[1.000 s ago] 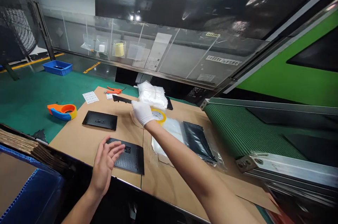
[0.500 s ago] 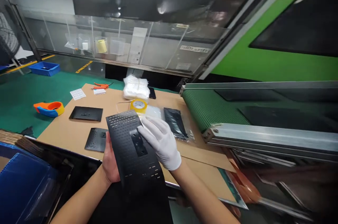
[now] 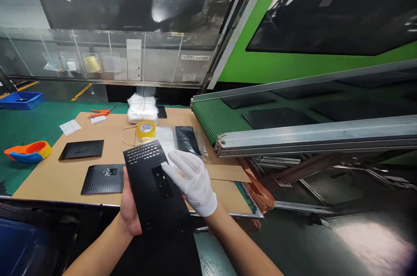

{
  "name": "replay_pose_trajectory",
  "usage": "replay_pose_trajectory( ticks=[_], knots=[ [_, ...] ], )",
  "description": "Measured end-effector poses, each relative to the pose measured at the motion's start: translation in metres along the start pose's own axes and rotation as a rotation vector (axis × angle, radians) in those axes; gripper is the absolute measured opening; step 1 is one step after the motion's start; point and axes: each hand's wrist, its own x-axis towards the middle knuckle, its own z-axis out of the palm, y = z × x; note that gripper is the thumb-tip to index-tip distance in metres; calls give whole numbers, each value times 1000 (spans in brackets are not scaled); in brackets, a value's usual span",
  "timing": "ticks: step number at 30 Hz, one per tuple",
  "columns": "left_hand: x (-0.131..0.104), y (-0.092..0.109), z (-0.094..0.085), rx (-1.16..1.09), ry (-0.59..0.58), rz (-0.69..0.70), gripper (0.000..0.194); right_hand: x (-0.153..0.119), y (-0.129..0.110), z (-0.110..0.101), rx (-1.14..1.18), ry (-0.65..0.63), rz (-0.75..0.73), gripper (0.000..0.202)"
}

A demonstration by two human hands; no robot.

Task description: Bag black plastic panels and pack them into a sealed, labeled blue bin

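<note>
A black perforated panel point(image 3: 143, 180), with slots in rows and a rectangular recess with small holes, is tilted up in front of me. My left hand point(image 3: 129, 208), bare, is closed around its left edge from below. My right hand point(image 3: 195, 182), in a white glove, is at the right edge, its thumb on the face beside the recess and its other fingers along the edge. Whether those fingertips reach behind is hidden. Left of the held panel, a slotted black panel point(image 3: 94, 182) and another black panel point(image 3: 70, 151) lie on the cardboard.
Cardboard point(image 3: 48, 176) covers the bench. On it are a roll of yellow tape point(image 3: 146, 128), white plastic bags point(image 3: 142, 109), a bagged black item point(image 3: 187, 140) and an orange-handled tool point(image 3: 100, 113). A tape dispenser point(image 3: 28, 152) sits left. The green conveyor belt point(image 3: 208, 117) carries black panels at right.
My view has turned right, so the bench things appear farther left and more of the conveyor shows. Both hands stay on the panel, which is turned slightly.
</note>
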Motion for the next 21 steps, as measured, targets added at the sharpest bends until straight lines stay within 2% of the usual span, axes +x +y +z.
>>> replay_pose_trajectory(
  ticks=[5,7,9,12,14,17,21],
  knots=[
    [-4,2,-2,-10,35,8,116,5,3,7,98,-48,-2,37],
    [-6,4,1,-31,60,31,114,8,4,10,198,-61,49,37],
    [-7,8,5,-52,92,73,113,13,1,11,310,27,227,38],
    [-9,13,9,-53,114,97,111,21,-14,10,569,223,639,35],
    [-11,16,9,-22,102,71,113,27,-27,10,787,246,818,33],
    [-14,19,5,32,68,21,114,36,-44,13,988,245,905,38],
    [-15,20,2,73,18,59,109,43,-57,20,1085,354,997,39]
  ],
)
